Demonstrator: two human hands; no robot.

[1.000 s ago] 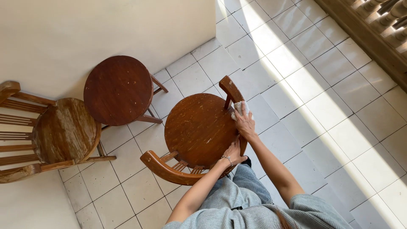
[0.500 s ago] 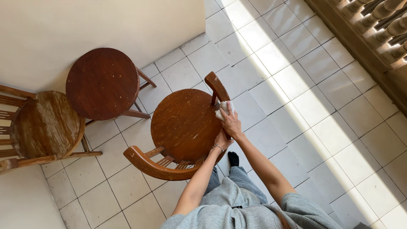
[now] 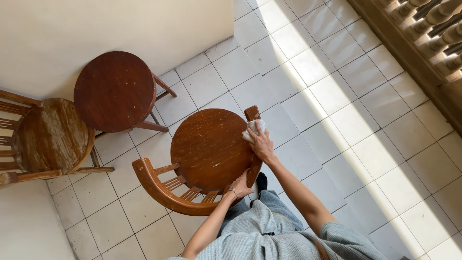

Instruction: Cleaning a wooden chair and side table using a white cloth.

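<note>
A round-seated wooden chair (image 3: 207,149) with a curved backrest (image 3: 163,190) stands on the tiled floor just in front of me. My right hand (image 3: 262,144) presses a white cloth (image 3: 252,129) against the chair's far armrest end (image 3: 251,113). Lower down, my left hand (image 3: 239,185) grips the near edge of the chair by the seat rim; a thin bracelet circles its wrist. Both arms reach out from grey sleeves at the bottom of the view.
A small round dark wooden table (image 3: 114,91) stands against the cream wall (image 3: 96,29). A second worn wooden chair (image 3: 48,137) sits at the left edge. A wooden balustrade (image 3: 433,29) runs along the top right, with sunlight across the white floor tiles (image 3: 365,125).
My right hand and the cloth have stayed on the chair's armrest end with small shifts. The camera has moved, so the chair and table sit differently in the view.
</note>
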